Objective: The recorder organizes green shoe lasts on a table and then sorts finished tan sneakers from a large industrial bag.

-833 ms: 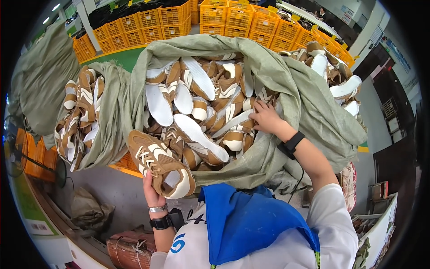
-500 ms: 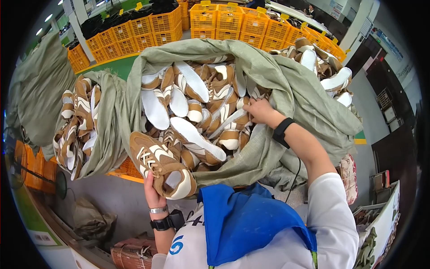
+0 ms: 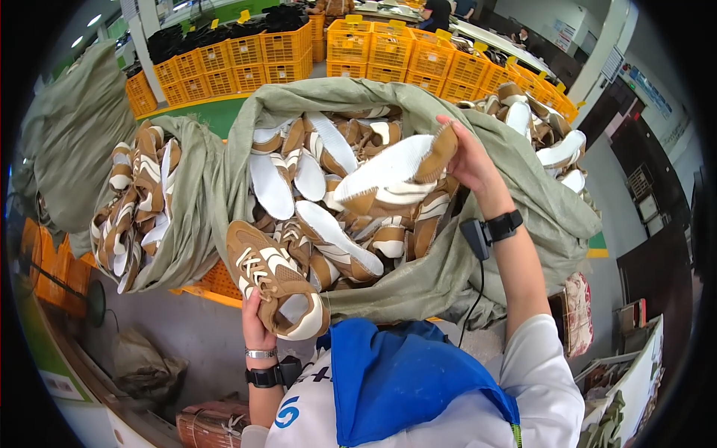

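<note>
My left hand (image 3: pixel 258 322) is closed on a brown and white shoe upper (image 3: pixel 270 278), held laces up at the near left edge of a large green woven sack (image 3: pixel 328 91). Above the sack's right side, my right hand (image 3: pixel 470 160) grips a second shoe upper (image 3: pixel 392 170) by its brown end. That one is tipped so its white underside shows. Inside the sack lie several more brown and white shoe uppers (image 3: pixel 340 237), heaped with undersides and laced sides mixed. The fingertips of my left hand are partly hidden by the shoe upper.
At the left stands a smaller sack of shoe uppers (image 3: pixel 138 198), and another heap (image 3: pixel 556 145) fills the far right. Rows of orange crates (image 3: pixel 373 48) line the back. A reddish bundle (image 3: pixel 213 424) lies on the floor at lower left. A black cable (image 3: pixel 476 287) hangs from my right wrist.
My right hand has lifted a shoe upper out of the heap and raised it, its white underside turned up. My left hand keeps its shoe upper in nearly the same place.
</note>
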`<state>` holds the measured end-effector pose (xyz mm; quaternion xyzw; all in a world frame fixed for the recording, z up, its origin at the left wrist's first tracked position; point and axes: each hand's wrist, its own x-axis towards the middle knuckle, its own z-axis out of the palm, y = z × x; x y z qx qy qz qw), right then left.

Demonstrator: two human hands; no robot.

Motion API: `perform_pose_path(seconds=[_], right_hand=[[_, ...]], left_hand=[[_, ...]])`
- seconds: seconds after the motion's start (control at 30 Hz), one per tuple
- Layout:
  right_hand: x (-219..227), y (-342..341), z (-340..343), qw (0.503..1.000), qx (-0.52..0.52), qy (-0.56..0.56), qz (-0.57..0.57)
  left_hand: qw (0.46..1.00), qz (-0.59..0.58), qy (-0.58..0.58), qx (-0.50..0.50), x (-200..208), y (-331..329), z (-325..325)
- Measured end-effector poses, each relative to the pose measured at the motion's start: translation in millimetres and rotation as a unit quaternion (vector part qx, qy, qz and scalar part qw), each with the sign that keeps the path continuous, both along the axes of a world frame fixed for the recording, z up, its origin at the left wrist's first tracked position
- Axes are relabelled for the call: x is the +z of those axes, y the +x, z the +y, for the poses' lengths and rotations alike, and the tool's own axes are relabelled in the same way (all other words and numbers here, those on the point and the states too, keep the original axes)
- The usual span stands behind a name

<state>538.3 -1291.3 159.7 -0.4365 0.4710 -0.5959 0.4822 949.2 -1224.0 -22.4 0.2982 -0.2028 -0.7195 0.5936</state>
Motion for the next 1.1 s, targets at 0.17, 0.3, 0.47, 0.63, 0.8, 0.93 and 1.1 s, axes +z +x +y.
perform_pose_path(seconds=[0.17,0.3,0.47,0.63,0.8,0.93,1.1], right_hand=[[-26.6,8.9,-3.6,0.985,0.107,-0.024,-0.132],[-50.6,14.6,-27.5,0.965,0.020,0.081,0.248],[-98.7,43.2,-45.9,0.846,-0.084,0.095,0.517],[-102.7,52.3,-31.8,0.907,0.226,0.158,0.319],[-141.4,62.7,-37.0,0.937,0.229,0.226,0.132],[-134.8,57.7,-30.9,0.945,0.195,0.209,-0.157],[-137.2,54.1,-21.9,0.928,0.218,0.187,-0.240]], left_hand=[[1.000,-0.006,-0.016,-0.002,3.9,5.2,12.4],[0.999,-0.021,-0.030,0.002,7.2,5.5,20.1],[0.999,-0.035,-0.018,-0.003,5.3,6.6,21.6],[1.000,-0.017,-0.008,0.011,-6.6,9.7,19.2],[0.999,0.033,0.031,-0.024,2.5,3.0,11.5],[0.997,0.060,0.047,-0.013,12.4,-8.8,7.6],[0.999,0.046,0.009,-0.020,18.7,-11.9,4.6]])
